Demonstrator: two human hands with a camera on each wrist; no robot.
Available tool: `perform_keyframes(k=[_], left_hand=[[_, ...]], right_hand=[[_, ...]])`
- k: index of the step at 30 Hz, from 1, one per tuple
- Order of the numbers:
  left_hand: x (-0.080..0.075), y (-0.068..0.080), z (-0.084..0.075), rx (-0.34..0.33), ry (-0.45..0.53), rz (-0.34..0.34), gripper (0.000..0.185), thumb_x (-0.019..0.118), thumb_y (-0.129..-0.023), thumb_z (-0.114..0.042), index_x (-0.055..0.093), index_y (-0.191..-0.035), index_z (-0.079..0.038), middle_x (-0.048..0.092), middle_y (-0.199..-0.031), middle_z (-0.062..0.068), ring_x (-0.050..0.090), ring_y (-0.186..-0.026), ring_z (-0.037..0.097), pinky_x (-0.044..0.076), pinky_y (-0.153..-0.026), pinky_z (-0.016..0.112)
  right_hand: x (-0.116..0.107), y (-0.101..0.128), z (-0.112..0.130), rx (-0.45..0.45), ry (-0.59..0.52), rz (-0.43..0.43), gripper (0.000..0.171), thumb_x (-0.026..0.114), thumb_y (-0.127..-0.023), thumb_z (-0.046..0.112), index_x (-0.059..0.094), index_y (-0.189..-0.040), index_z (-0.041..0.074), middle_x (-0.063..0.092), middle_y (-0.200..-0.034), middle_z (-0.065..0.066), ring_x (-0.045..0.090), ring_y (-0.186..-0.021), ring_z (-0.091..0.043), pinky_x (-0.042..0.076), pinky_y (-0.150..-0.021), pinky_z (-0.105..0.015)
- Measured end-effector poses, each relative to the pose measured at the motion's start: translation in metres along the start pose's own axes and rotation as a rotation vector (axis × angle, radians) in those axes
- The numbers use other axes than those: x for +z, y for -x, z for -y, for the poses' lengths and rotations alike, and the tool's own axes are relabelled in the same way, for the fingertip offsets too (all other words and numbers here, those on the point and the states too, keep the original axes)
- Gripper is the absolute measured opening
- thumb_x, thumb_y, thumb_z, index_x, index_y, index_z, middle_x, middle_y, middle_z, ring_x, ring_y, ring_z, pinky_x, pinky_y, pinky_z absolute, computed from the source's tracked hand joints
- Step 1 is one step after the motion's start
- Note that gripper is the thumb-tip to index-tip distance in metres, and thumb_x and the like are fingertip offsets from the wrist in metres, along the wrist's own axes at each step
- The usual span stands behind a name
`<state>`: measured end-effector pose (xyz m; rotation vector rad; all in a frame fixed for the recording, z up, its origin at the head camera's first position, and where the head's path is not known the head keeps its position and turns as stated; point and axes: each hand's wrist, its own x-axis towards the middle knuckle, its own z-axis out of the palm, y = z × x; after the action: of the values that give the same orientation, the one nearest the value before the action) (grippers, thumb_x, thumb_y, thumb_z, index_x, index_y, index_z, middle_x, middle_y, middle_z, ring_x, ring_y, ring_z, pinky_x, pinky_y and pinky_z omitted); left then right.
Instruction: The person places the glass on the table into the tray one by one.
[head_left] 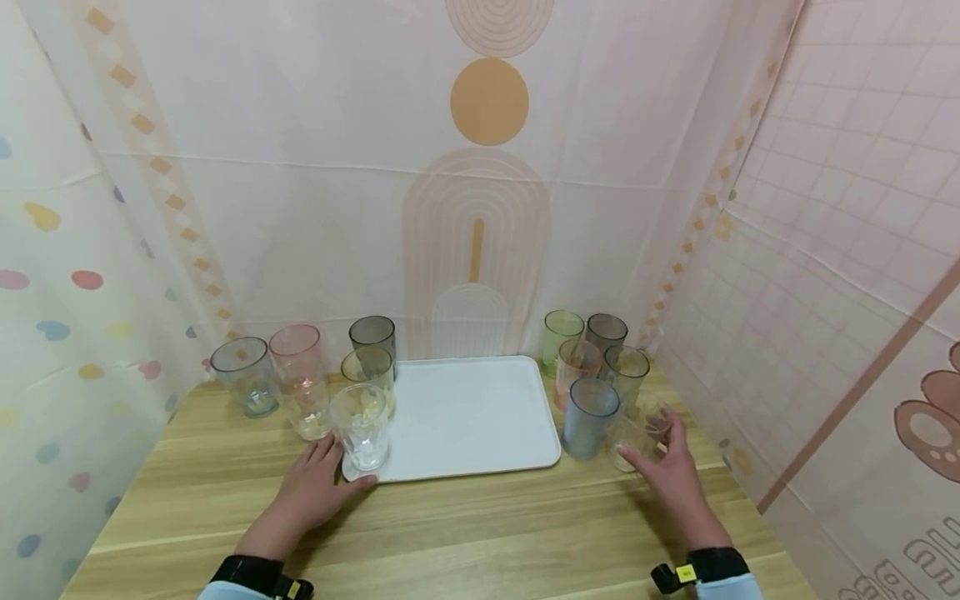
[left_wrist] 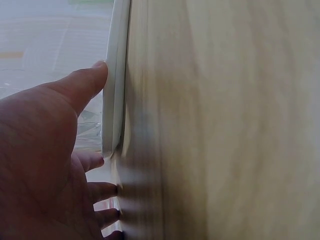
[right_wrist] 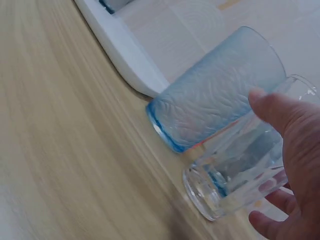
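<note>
A white tray [head_left: 465, 417] lies mid-table. A clear glass [head_left: 362, 427] stands on its front left corner. My left hand [head_left: 345, 462] lies flat on the wooden table [head_left: 480, 533] just before that glass, fingers spread. In the left wrist view its thumb tip [left_wrist: 100, 67] touches the tray rim [left_wrist: 114, 100]. To the right of the tray, my right hand [head_left: 647, 437] curls round another clear glass [head_left: 636, 433] standing on the table. The right wrist view shows that glass [right_wrist: 225, 180] between thumb and fingers, with a blue glass [right_wrist: 215, 95] beside it.
Left of the tray stand a grey-blue glass [head_left: 243, 375], a pink one [head_left: 298, 358], a dark grey one [head_left: 372, 337] and an olive one [head_left: 367, 371]. Several coloured glasses [head_left: 592, 350] cluster at the right. Fabric walls enclose three sides.
</note>
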<state>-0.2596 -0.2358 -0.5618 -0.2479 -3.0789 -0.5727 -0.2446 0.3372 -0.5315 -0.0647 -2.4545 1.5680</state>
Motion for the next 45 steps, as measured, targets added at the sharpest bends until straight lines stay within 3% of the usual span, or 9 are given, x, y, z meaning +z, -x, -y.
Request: perform_keyframes(k=[9,14,17,21,25,34,37,45], left_hand=[[0.001,0.0,0.001,-0.008,0.008,-0.003,0.116,0.065,-0.097,-0.079,0.041,-0.161,0.015,0.029,-0.17,0.042,0.026,-0.154,0.068,0.029,-0.122,0.08],[-0.001,0.001,-0.002,-0.009,0.011,-0.003,0.116,0.065,-0.097,-0.078,0.041,-0.16,0.016,0.03,-0.169,0.043,0.026,-0.153,0.068,0.028,-0.122,0.08],[-0.002,0.002,-0.003,-0.004,0.013,-0.008,0.114,0.066,-0.098,-0.078,0.042,-0.16,0.015,0.03,-0.169,0.043,0.027,-0.153,0.069,0.029,-0.122,0.08],[-0.001,0.002,-0.002,0.002,0.012,-0.019,0.113,0.066,-0.098,-0.077,0.043,-0.16,0.015,0.031,-0.168,0.043,0.029,-0.152,0.069,0.03,-0.122,0.08],[0.0,0.002,0.0,0.004,0.007,-0.025,0.114,0.066,-0.098,-0.078,0.043,-0.16,0.014,0.032,-0.168,0.042,0.029,-0.152,0.069,0.03,-0.121,0.08],[0.0,0.002,-0.001,-0.001,0.021,-0.024,0.114,0.067,-0.097,-0.078,0.043,-0.16,0.015,0.032,-0.168,0.043,0.028,-0.152,0.069,0.03,-0.121,0.081],[-0.001,0.002,-0.002,-0.003,0.023,-0.025,0.114,0.067,-0.097,-0.077,0.043,-0.16,0.014,0.032,-0.168,0.043,0.029,-0.152,0.069,0.03,-0.121,0.081],[-0.001,0.003,-0.002,-0.015,0.03,-0.02,0.113,0.068,-0.097,-0.076,0.043,-0.16,0.014,0.032,-0.168,0.043,0.028,-0.152,0.069,0.029,-0.122,0.081]], right_hand=[[0.002,0.006,-0.002,0.0,0.008,-0.023,0.097,0.083,-0.103,0.019,0.016,-0.172,0.004,0.043,-0.161,-0.027,0.045,-0.147,-0.042,0.043,-0.12,-0.06],[0.005,0.019,0.001,-0.057,0.056,-0.035,0.095,0.085,-0.101,0.017,0.021,-0.169,0.003,0.049,-0.155,-0.025,0.051,-0.14,-0.037,0.047,-0.108,-0.023],[0.012,0.031,0.006,-0.138,0.084,-0.063,0.093,0.088,-0.097,0.011,0.027,-0.166,-0.001,0.055,-0.15,-0.024,0.056,-0.133,-0.034,0.044,-0.097,-0.01],[0.024,0.045,0.016,-0.232,0.116,-0.091,0.091,0.091,-0.093,0.008,0.033,-0.162,-0.001,0.063,-0.145,-0.021,0.061,-0.127,-0.031,0.049,-0.096,-0.018],[0.039,0.054,0.027,-0.254,0.102,-0.061,0.09,0.092,-0.091,0.006,0.036,-0.161,0.001,0.066,-0.144,-0.018,0.063,-0.128,-0.029,0.053,-0.098,-0.03],[0.081,0.053,0.045,-0.28,-0.007,0.106,0.088,0.093,-0.089,0.006,0.039,-0.158,0.0,0.066,-0.142,-0.021,0.065,-0.13,-0.038,0.057,-0.102,-0.047],[0.097,0.047,0.052,-0.272,-0.047,0.185,0.088,0.093,-0.09,0.01,0.04,-0.16,0.006,0.065,-0.145,-0.022,0.064,-0.133,-0.037,0.054,-0.104,-0.05],[0.144,0.024,0.065,-0.291,-0.111,0.361,0.087,0.091,-0.094,0.011,0.037,-0.163,0.013,0.063,-0.15,-0.019,0.06,-0.139,-0.032,0.051,-0.108,-0.046]])
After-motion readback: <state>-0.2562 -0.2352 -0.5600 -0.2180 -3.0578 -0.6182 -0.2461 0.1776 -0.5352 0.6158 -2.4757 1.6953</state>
